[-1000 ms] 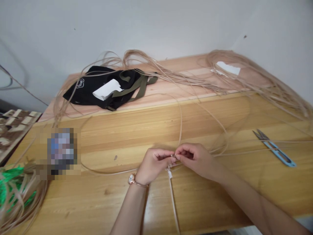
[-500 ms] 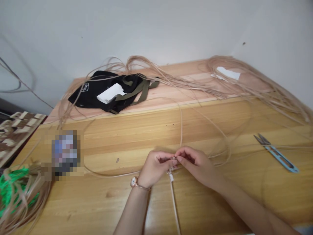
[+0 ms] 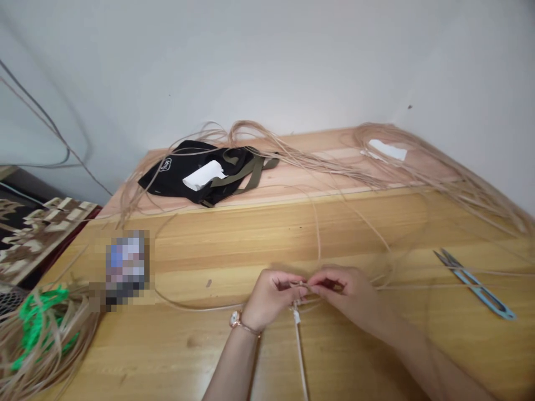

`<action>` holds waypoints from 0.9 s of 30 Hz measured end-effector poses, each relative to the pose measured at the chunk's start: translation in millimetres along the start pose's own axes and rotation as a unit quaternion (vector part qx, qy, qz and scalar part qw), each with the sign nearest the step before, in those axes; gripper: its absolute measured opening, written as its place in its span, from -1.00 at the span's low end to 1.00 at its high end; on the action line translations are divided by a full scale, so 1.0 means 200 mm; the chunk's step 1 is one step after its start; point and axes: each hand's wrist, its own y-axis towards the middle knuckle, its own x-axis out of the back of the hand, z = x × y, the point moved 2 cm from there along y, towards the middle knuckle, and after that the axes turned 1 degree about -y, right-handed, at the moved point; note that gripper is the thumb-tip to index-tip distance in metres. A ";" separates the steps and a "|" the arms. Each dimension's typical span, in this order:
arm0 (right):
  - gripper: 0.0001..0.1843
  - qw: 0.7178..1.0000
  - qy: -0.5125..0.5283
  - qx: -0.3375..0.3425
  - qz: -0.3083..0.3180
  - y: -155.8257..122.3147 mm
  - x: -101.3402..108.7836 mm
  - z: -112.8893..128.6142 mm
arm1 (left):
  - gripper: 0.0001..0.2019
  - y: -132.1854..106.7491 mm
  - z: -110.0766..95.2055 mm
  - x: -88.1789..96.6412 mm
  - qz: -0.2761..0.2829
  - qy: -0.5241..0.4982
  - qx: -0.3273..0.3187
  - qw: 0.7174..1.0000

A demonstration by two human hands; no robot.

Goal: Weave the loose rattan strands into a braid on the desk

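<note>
A wooden table (image 3: 188, 362) — cane strands (image 3: 418, 167), a black bag (image 3: 175, 181), thread snips (image 3: 476, 292).

The room is bright, with soft and even light, and the white wall (image 3: 251, 67) beyond the hands looks pale. Only a weak shadow lies under the right hand (image 3: 346, 292), whose fingers (image 3: 330, 285) are a little blurred, and right of it the table (image 3: 376, 234) seems to bend.

Loose cane strands (image 3: 316, 228) between the hands (image 3: 271, 298) (image 3: 346, 292) and thread snips (image 3: 474, 284)

A cane strip (image 3: 297, 340) hangs from between the left hand (image 3: 271, 298) and right hand (image 3: 346, 292) on the counter (image 3: 217, 248). Thread snips (image 3: 476, 289) lie to their right, a cane bundle (image 3: 45, 345) to their left, and a bag (image 3: 184, 178) far ahead among loose cane strands (image 3: 317, 161).
</note>
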 end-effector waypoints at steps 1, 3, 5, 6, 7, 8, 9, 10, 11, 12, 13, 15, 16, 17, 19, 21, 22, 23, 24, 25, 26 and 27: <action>-0.83 1.000 0.009 -0.003 0.001 0.00 0.00 0.00 | -0.81 0.00 0.00 0.00 0.004 0.008 -0.005 1.000; -0.83 1.000 0.019 -0.010 0.002 0.00 0.02 0.00 | -0.80 0.00 0.00 0.00 0.004 0.015 -0.010 1.000; -0.80 1.000 0.006 -0.013 0.007 -0.01 0.05 -0.02 | -0.78 0.00 0.01 0.00 -0.006 0.013 -0.005 1.000; -0.80 1.000 -0.008 -0.012 0.008 -0.01 0.07 -0.04 | -0.77 0.01 0.01 0.00 -0.013 0.012 -0.001 1.000; -0.79 1.000 -0.024 -0.011 0.009 -0.01 0.08 -0.05 | -0.76 0.01 0.01 0.00 -0.018 0.014 0.001 1.000; -0.79 0.999 -0.036 -0.010 0.011 -0.01 0.09 -0.05 | -0.75 0.01 0.01 0.00 -0.022 0.020 0.002 1.000; -0.79 0.999 -0.042 -0.009 0.015 -0.01 0.09 -0.05 | -0.75 0.01 0.02 0.00 -0.025 0.027 0.001 0.999; -0.79 0.999 -0.043 -0.007 0.019 0.00 0.08 -0.04 | -0.75 0.01 0.01 0.00 -0.025 0.035 -0.002 0.999; -0.79 0.999 -0.040 -0.005 0.023 0.00 0.06 -0.02 | -0.75 0.01 0.01 0.00 -0.022 0.041 -0.007 0.999; -0.79 0.999 -0.036 -0.004 0.023 0.01 0.04 0.00 | -0.75 0.01 0.01 0.00 -0.015 0.045 -0.013 0.999; -0.79 0.999 -0.032 -0.006 0.021 0.02 0.03 0.02 | -0.75 0.01 0.01 0.00 -0.006 0.049 -0.019 0.999; -0.81 1.000 -0.019 -0.017 0.013 0.03 0.00 0.04 | -0.75 0.01 0.00 0.00 0.012 0.049 -0.027 0.998; -0.81 1.000 -0.014 -0.024 0.011 0.02 0.01 0.03 | -0.74 0.01 0.00 0.00 0.016 0.046 -0.028 0.998; -0.79 0.999 -0.013 -0.030 0.012 0.02 0.02 0.02 | -0.74 0.01 0.01 0.00 0.014 0.045 -0.027 0.999; -0.76 0.999 -0.028 -0.041 0.020 0.00 0.08 -0.03 | -0.73 0.01 0.02 0.01 -0.002 0.043 -0.018 0.999; -0.74 0.997 -0.057 -0.054 0.029 -0.02 0.14 -0.09 | -0.72 0.02 0.02 0.01 -0.016 0.046 -0.009 0.999; -0.73 0.996 -0.067 -0.058 0.033 -0.03 0.17 -0.11 | -0.71 0.02 0.03 0.01 -0.020 0.048 -0.008 0.999; -0.73 0.995 -0.076 -0.058 0.036 -0.03 0.19 -0.12 | -0.71 0.02 0.03 0.01 -0.022 0.050 -0.008 0.998; -0.73 0.994 -0.084 -0.055 0.037 -0.03 0.19 -0.11 | -0.71 0.02 0.03 0.01 -0.022 0.051 -0.009 0.998; -0.74 0.994 -0.093 -0.050 0.038 -0.03 0.19 -0.10 | -0.71 0.02 0.03 0.00 -0.023 0.052 -0.008 0.998; -0.75 0.993 -0.103 -0.042 0.037 -0.02 0.18 -0.08 | -0.71 0.02 0.02 0.00 -0.023 0.052 -0.007 0.998; -0.76 0.993 -0.111 -0.034 0.036 -0.01 0.16 -0.06 | -0.72 0.01 0.02 0.00 -0.022 0.051 -0.005 0.998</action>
